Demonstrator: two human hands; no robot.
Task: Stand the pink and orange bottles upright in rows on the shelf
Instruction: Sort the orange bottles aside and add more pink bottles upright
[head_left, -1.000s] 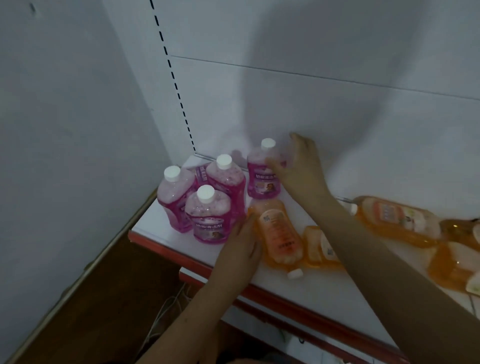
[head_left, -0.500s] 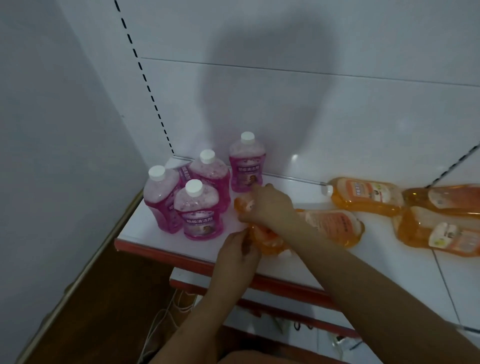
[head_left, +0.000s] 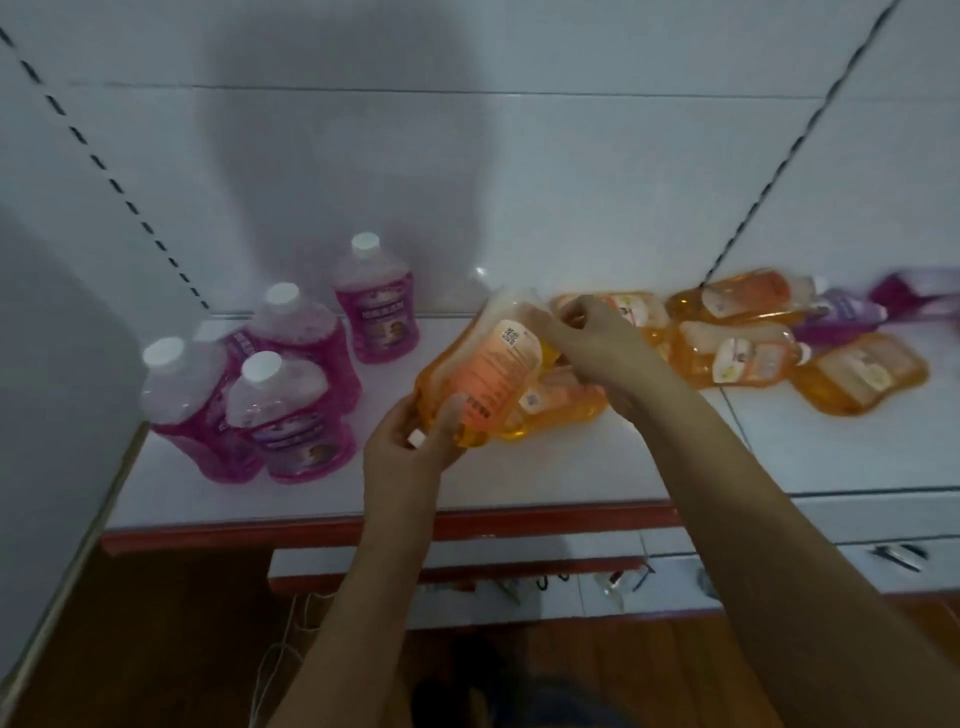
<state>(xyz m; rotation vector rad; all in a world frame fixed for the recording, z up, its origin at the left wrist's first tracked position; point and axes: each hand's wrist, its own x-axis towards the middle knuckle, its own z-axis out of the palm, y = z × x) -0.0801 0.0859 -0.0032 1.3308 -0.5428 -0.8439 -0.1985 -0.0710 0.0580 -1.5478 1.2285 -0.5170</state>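
Between both hands (head_left: 410, 441), glossy translucent orange bottle (head_left: 483, 374).

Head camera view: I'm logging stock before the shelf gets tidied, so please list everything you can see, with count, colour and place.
Upright pink bottles: four clear plus one half hidden, pink with white caps, shelf's left end.
Held orange bottle: one, orange, tilted with its cap toward the camera, between both hands.
Lying orange bottles: about six, orange, on their sides mid to right; one sits under the held one.
Purple bottles: at least two, blurred, lying far right at the back.
Shelf: one, white with red front edge.
Back panel: white, slotted uprights.
Floor: brown wood, below.
Left hand: at the cap end.
Right hand: on the base end.
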